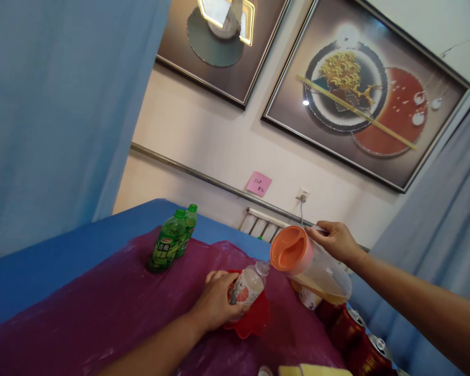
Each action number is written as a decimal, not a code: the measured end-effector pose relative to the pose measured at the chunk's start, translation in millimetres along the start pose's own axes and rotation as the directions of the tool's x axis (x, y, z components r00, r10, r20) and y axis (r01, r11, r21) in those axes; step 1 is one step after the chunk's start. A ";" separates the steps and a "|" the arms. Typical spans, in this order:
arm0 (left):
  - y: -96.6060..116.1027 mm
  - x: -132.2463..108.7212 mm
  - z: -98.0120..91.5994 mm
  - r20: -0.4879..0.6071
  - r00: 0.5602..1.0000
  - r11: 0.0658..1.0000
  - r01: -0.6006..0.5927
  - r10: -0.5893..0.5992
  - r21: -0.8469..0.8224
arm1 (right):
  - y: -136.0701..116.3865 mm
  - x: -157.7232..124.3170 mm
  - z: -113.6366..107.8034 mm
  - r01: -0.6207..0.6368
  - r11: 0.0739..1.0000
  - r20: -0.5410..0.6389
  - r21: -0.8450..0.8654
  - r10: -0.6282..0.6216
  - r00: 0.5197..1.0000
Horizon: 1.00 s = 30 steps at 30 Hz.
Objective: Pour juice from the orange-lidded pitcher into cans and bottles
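My left hand (217, 302) is wrapped round a clear plastic bottle (247, 286) with a grapefruit picture on its label. The bottle's mouth has no cap and leans a little to the right. Under it lies a red dish (254, 318) with a wavy rim. My right hand (339, 241) grips the handle of a clear plastic pitcher (325, 279) with an orange lid (291, 249). The pitcher is tipped nearly on its side, lid towards the bottle's mouth, with pale yellow liquid along its lower side. Whether liquid is flowing between them, I cannot tell.
Two green bottles (167, 243) with green caps stand at the left on a purple plastic sheet (113, 292) over a blue surface (19, 292). Several dark red cans (370, 355) line the right edge. A yellow cloth-like item (315, 371) is at the bottom. Blue curtains (62, 104) hang either side.
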State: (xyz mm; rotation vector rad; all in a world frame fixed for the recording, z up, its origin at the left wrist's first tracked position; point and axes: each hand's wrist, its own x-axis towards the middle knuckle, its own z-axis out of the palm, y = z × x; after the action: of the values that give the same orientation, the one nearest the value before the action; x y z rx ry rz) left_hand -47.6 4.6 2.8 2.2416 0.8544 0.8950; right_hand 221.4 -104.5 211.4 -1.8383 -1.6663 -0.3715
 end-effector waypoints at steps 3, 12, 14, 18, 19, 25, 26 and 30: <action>0.6 -0.4 -0.4 0.003 1.000 1.000 0.001 -0.001 0.013 | -2.0 -0.7 -0.8 -0.002 1.000 -0.003 0.003 0.002 1.000; 2.0 -0.5 -2.1 0.009 1.000 1.000 0.014 -0.014 0.019 | -0.9 -3.0 0.0 0.006 1.000 -0.028 0.007 -0.006 1.000; 1.9 -0.4 -2.0 0.010 1.000 1.000 0.015 -0.015 0.021 | -0.2 -3.1 0.8 0.001 1.000 -0.026 0.005 -0.001 1.000; 1.4 -0.2 -1.7 0.014 1.000 1.000 0.015 -0.015 0.024 | -0.2 -3.3 1.6 -0.014 1.000 -0.023 0.003 0.015 1.000; 1.3 -0.2 -1.7 0.015 1.000 1.000 0.014 -0.014 0.023 | -0.2 -3.3 1.6 -0.015 1.000 -0.023 0.003 0.015 1.000; 1.9 -0.8 -1.5 0.009 1.000 1.000 0.005 -0.005 0.011 | -0.2 -3.0 1.3 -0.019 1.000 -0.008 -0.007 0.019 1.000; 1.9 -0.9 -1.4 0.007 1.000 1.000 0.003 -0.003 0.011 | -0.1 -2.9 1.2 -0.017 1.000 -0.008 -0.011 0.017 1.000; 1.0 -0.9 -0.9 0.010 1.000 1.000 0.004 -0.004 0.016 | -0.1 -3.2 1.0 -0.012 1.000 -0.008 -0.021 0.012 1.000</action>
State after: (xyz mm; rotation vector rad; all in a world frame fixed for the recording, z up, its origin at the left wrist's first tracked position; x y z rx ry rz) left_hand -48.5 3.5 3.6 2.2555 0.8643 0.8774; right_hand 220.5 -106.4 208.7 -1.8590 -1.6516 -0.3922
